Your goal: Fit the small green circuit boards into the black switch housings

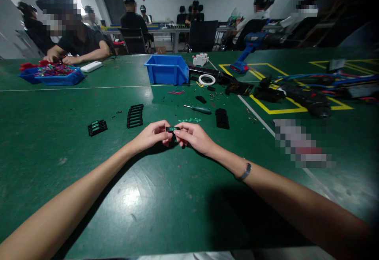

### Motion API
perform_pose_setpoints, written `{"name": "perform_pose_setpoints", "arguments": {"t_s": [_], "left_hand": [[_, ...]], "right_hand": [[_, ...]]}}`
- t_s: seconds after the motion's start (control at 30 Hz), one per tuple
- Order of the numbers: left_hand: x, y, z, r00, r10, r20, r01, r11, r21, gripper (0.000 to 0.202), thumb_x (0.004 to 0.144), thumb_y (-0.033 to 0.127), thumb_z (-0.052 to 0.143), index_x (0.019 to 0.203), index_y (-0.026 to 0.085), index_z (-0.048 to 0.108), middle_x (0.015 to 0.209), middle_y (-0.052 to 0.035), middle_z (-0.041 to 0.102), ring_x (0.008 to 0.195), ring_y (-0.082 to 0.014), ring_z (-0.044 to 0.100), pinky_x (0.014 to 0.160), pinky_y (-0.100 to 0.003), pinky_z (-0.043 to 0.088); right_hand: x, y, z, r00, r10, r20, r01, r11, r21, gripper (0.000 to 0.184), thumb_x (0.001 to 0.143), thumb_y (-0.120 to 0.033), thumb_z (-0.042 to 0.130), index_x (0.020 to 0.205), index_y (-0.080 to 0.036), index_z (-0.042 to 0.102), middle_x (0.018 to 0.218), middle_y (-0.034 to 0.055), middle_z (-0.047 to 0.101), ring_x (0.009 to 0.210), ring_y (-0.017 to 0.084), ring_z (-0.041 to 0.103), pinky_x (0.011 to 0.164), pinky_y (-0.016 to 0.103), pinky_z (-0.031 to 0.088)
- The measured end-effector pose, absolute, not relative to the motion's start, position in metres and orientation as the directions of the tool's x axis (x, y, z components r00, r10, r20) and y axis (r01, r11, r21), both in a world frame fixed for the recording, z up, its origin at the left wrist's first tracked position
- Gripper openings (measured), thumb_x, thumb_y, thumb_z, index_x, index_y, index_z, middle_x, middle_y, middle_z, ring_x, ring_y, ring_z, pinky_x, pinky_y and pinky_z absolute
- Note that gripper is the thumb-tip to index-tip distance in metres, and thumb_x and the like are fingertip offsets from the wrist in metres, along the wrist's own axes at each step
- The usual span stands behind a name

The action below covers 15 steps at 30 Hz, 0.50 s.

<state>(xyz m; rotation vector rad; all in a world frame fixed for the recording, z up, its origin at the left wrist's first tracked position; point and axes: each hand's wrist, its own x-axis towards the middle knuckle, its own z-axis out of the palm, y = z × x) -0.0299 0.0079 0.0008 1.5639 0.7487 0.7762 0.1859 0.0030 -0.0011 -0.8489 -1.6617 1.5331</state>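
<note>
Between my left hand (157, 134) and my right hand (192, 135) is a small black frame with a green insert (172, 129). Thumbs and fingers of both hands pinch its two ends, just above the table. Right behind it lie some small green pieces (191, 120). Off to the left rest a row of black frames (135, 116) and a shorter group of black frames with green inserts (97, 127). A stack of black parts (222, 118) sits to the right, near a screwdriver with a green handle (201, 110).
A blue bin (167, 70) stands at the back, beside a white ring (207, 80). To the right are a blue cordless drill (247, 50), dark tools and cables (322, 80). At the far left, a person (79, 42) sits by blue trays of wires (59, 74).
</note>
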Motion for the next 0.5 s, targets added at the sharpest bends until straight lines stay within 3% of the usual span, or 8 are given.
{"name": "perform_pose_setpoints", "arguments": {"t_s": [0.17, 0.3, 0.4, 0.5], "left_hand": [[-0.026, 0.003, -0.005, 0.513, 0.852, 0.104, 0.130, -0.197, 0.972, 0.029, 0.093, 0.041, 0.068, 0.085, 0.016, 0.055, 0.069, -0.0004, 0.064, 0.063, -0.0125, 0.060, 0.062, -0.025, 0.047], [-0.022, -0.005, -0.005, 0.458, 0.873, 0.167, 0.234, -0.300, 0.925, 0.035, 0.093, 0.042, 0.068, 0.074, 0.016, 0.055, 0.065, 0.0003, 0.062, 0.060, -0.0113, 0.055, 0.057, -0.023, 0.039], [-0.021, -0.009, -0.002, 0.468, 0.818, 0.334, 0.375, -0.526, 0.763, 0.037, 0.092, 0.041, 0.069, 0.068, 0.015, 0.056, 0.064, 0.0021, 0.056, 0.058, -0.0098, 0.047, 0.057, -0.023, 0.033], [-0.021, -0.010, -0.001, 0.537, 0.731, 0.420, 0.441, -0.668, 0.599, 0.034, 0.095, 0.041, 0.066, 0.073, 0.015, 0.061, 0.069, 0.0015, 0.055, 0.062, -0.0107, 0.049, 0.060, -0.024, 0.035]], "right_hand": [[0.186, 0.004, 0.000, -0.539, 0.837, 0.096, 0.008, 0.119, -0.993, 0.033, 0.095, -0.046, 0.062, 0.084, -0.015, 0.061, 0.071, 0.0000, 0.063, 0.056, 0.009, 0.057, 0.050, 0.021, 0.042], [0.185, 0.006, -0.002, -0.512, 0.854, 0.093, -0.005, 0.105, -0.994, 0.031, 0.095, -0.044, 0.061, 0.102, -0.015, 0.064, 0.072, -0.0010, 0.063, 0.055, 0.009, 0.057, 0.048, 0.021, 0.041], [0.185, 0.006, -0.003, -0.504, 0.857, 0.103, 0.002, 0.120, -0.993, 0.031, 0.094, -0.041, 0.062, 0.110, -0.014, 0.064, 0.071, -0.0010, 0.062, 0.057, 0.011, 0.057, 0.049, 0.022, 0.042], [0.185, 0.005, -0.004, -0.505, 0.854, 0.122, -0.005, 0.138, -0.990, 0.030, 0.094, -0.039, 0.063, 0.112, -0.015, 0.063, 0.070, -0.0019, 0.061, 0.057, 0.011, 0.056, 0.050, 0.023, 0.042]]}}
